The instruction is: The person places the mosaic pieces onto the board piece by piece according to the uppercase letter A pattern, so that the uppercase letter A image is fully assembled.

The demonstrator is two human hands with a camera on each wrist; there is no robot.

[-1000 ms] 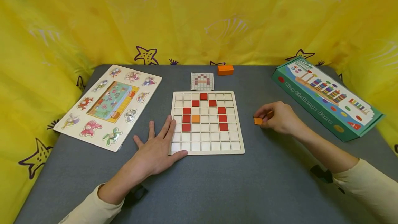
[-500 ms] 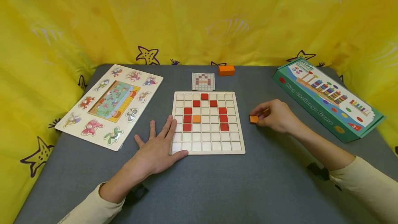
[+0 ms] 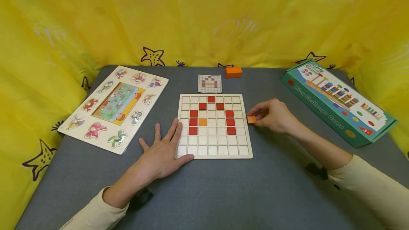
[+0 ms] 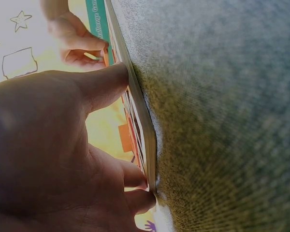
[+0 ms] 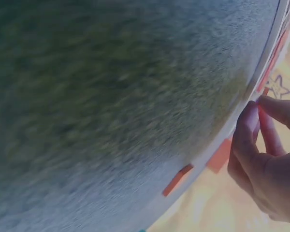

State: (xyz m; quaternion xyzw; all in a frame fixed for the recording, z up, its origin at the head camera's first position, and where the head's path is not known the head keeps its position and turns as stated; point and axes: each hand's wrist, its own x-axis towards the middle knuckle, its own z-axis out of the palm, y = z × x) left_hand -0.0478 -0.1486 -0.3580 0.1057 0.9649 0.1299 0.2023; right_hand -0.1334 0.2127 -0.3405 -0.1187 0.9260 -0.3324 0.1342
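A pale wooden grid board (image 3: pixel 211 150) lies on the table, with several red tiles (image 3: pixel 193 122) in an arch-like pattern. One orange tile (image 3: pixel 202 121) sits inside that arch, beside the left column. My left hand (image 3: pixel 159 157) lies spread at the board's lower left corner, thumb on the front edge and fingertips against the left edge. By the right edge, my right hand (image 3: pixel 276 118) pinches an orange tile (image 3: pixel 251 119) between thumb and fingers. In the right wrist view that tile is mostly hidden by the fingertips; another orange tile (image 5: pixel 178 180) lies on the table.
Behind the board lie a small pattern card (image 3: pixel 209 83) and an orange block (image 3: pixel 233 72). A sea-animal peg puzzle (image 3: pixel 110 141) is at the left. The green Ring Challenge Game box (image 3: pixel 338 104) stands at the right. A yellow cloth (image 3: pixel 191 17) hangs behind the table.
My right hand has moved left with the orange tile, from the table beside the board to the board's right edge. My left hand stays in place.
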